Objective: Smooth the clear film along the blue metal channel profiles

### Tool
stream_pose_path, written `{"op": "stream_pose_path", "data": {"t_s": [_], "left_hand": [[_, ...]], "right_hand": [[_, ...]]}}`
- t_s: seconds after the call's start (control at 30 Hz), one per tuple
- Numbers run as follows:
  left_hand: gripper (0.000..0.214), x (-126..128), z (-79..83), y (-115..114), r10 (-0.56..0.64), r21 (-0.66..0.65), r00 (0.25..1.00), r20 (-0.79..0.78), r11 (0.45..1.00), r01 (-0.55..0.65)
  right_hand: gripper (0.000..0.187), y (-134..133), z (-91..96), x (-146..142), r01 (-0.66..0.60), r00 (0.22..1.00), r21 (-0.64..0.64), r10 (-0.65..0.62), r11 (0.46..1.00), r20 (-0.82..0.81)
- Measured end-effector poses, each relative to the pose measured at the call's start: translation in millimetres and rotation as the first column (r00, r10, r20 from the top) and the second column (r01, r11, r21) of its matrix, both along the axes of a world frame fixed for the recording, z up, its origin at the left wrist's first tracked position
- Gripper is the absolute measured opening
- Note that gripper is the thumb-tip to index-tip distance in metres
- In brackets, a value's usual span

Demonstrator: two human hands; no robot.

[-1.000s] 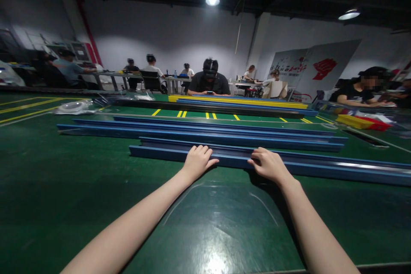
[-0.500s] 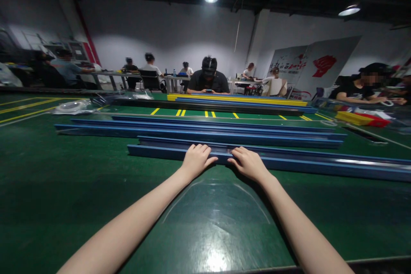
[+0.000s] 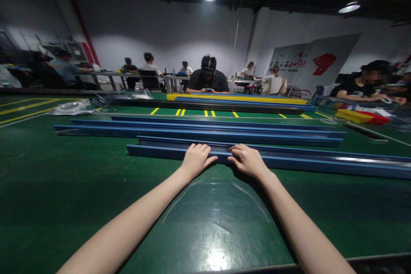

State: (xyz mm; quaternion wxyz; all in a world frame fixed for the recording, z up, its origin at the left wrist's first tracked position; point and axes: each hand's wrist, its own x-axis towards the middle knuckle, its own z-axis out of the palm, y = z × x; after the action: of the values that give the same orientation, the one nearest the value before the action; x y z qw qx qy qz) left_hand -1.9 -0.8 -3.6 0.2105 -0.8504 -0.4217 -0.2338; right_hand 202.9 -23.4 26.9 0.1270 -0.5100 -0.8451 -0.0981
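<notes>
Left hand (image 3: 196, 159) and right hand (image 3: 247, 160) both on the nearest blue rail (image 3: 305, 163), close together, not touching each other. Each hand: fingers curled over the rail's top edge, thumb on its near face, so a light two-hand grip. Both forearms reach straight to the rail from its near side.

The nearest blue rail lies flat and crosswise on the green table (image 3: 64, 180). Hands sit nearer its left end; its right end runs out of frame.

Second blue rail (image 3: 160, 140) just behind the nearest rail, parallel to it; whether they touch, cannot tell. Further blue rails (image 3: 199, 135) behind that, parallel, reaching further left than the nearest rail.

On the near side of the nearest rail, under the forearms, a clear plastic sheet (image 3: 218, 205) flat on the table.

Yellow dashes (image 3: 208, 114) on the table surface well behind the nearest rail. Beyond them a yellow and blue stack (image 3: 237, 99) of long pieces, also parallel to the rail.

Behind that stack, a seated person in black (image 3: 208, 79), head down. Far left of the rail, clear plastic bags (image 3: 72, 106). Far right behind the rail, a yellow and red item (image 3: 359, 116) and another seated person (image 3: 356, 90).
</notes>
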Motion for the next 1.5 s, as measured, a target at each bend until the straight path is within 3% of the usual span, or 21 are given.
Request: {"op": "stream_pose_path", "data": {"t_s": [0.6, 0.93, 1.27, 1.5], "left_hand": [[0.028, -1.8, 0.8, -0.4, -0.112, 0.021, 0.994, 0.008, 0.994, 0.112], [0.028, 0.4, 2.4, -3.7, -0.174, 0.021, 0.985, -0.013, 0.984, 0.175], [0.035, -0.3, 0.8, -2.2, -0.020, -0.005, 1.000, 0.015, 1.000, 0.020], [0.037, 0.2, -0.1, -2.3, 0.011, -0.004, 1.000, 0.006, 1.000, -0.011]], "right_hand": [[0.026, -1.1, 6.0, 0.6, 0.022, 0.997, -0.012, -0.021, 1.000, 0.076], [0.027, -4.5, 14.2, 16.4, 0.074, 0.993, -0.055, -0.068, 0.996, 0.097], [0.025, -6.5, 12.1, 32.9, 0.148, 0.988, -0.096, -0.143, 0.984, 0.061], [0.028, -9.0, 8.4, 29.2, 0.136, 0.990, -0.092, -0.133, 0.986, 0.039]]}}
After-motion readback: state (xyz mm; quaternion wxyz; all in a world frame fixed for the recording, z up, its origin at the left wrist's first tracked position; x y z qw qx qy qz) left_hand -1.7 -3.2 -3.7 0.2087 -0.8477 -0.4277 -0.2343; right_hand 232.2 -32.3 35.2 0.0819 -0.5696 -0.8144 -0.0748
